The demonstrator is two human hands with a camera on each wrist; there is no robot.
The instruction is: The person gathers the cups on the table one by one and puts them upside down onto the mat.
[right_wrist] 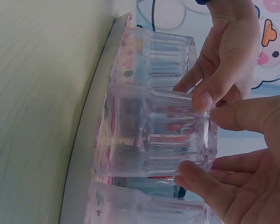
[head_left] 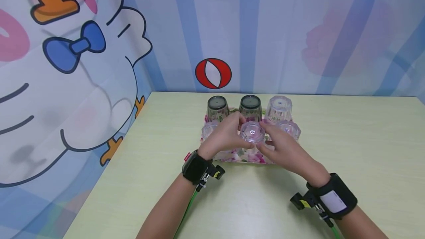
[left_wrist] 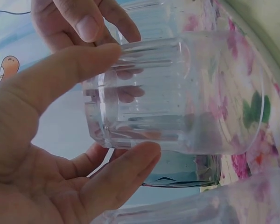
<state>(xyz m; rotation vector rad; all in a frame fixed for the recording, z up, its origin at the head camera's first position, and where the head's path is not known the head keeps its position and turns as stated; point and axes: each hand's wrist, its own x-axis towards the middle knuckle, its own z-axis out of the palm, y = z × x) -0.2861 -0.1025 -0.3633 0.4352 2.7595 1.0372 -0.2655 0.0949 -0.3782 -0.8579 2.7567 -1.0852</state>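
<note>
Both hands hold a clear faceted glass [head_left: 252, 132] from opposite sides near its upturned base. The glass stands upside down, its wide rim down at a floral tray [head_left: 232, 155]. My left hand [head_left: 226, 132] is on its left, and my right hand [head_left: 287, 151] on its right. In the left wrist view, the thumb and fingers of the left hand [left_wrist: 42, 172] curve around the glass [left_wrist: 154, 93]. The right wrist view shows the right hand's thumb and fingertips against the same glass [right_wrist: 172, 133], with the left hand [right_wrist: 231, 60] opposite.
Two dark grey glasses [head_left: 217, 106] [head_left: 250, 105] and a clear one [head_left: 279, 108] stand upside down along the tray's back row. Clear glasses flank the held one at front left [head_left: 208, 128] and front right [head_left: 289, 129]. The tray rests on a pale wooden table [head_left: 358, 150], before a cartoon-printed cloth [head_left: 282, 28].
</note>
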